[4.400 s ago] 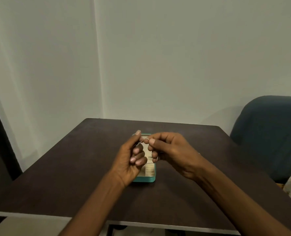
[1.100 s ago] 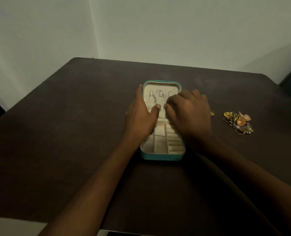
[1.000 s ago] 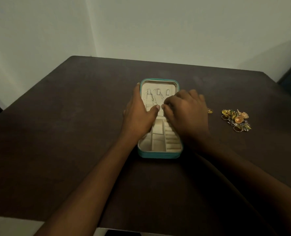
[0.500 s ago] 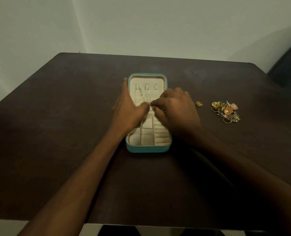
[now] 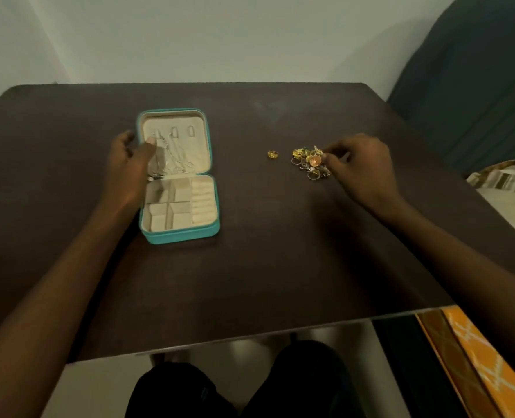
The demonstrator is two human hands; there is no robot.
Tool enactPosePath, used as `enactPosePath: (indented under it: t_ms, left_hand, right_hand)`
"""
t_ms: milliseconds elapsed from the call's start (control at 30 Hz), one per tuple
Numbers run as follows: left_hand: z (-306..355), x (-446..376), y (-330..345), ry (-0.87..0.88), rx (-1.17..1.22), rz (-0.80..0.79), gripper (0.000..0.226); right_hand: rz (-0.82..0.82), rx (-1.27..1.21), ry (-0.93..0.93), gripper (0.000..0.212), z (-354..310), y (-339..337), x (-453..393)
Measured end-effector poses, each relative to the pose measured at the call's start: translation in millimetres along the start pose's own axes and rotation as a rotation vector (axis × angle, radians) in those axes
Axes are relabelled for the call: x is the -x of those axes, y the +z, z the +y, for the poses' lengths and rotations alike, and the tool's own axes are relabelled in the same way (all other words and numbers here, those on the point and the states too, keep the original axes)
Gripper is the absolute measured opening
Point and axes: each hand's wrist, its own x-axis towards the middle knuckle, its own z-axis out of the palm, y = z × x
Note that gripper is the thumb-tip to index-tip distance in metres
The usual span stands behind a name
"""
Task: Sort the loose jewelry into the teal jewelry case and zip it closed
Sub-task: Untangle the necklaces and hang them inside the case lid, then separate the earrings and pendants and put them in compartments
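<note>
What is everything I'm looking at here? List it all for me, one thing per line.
Teal zip-up jewelry case: one, teal outside, cream lining, lying open on the table's left half.
Thin silver chains: a few, silver, hanging in the case's lid half; exact count unclear.
Pile of loose jewelry: one heap, gold, orange and silver pieces, right of the case.
Small gold ring: one, gold, alone between case and pile.
Dark brown wooden table: one, under everything.
Dark blue upholstered chair: one, far right.
Orange patterned cloth: one, lower right.
Left hand: at the case's left edge, thumb on the lid lining.
Right hand: fingertips at the pile; whether it pinches a piece is unclear.
</note>
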Motion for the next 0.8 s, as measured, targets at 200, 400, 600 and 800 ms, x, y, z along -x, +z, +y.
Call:
enactPosePath:
  t_ms: [200,400,600,800]
  left_hand:
    - [5.2,1.3,-4.5,-0.062,0.057,0.056,0.045]
    - [39.3,11.1,-8.1,0.239,-0.210,0.209,0.047]
    - [83.2,46.9,53.5,0.555,-0.403,-0.010,0.035]
    - [62.5,53.5,137.5,0.645,-0.706,-0.259,0.030]
  right_hand:
    - [-0.008,-0.037,0.044,0.019,23.6,-16.7,13.3]
    - [-0.039,-0.141,0.110,0.023,31.9,-10.3,8.3]
    - [-0.171,-0.102,0.066,0.040,38.3,12.7,-15.8]
    - [-0.172,-0.055,0.009,0.027,42.8,26.7,-20.8]
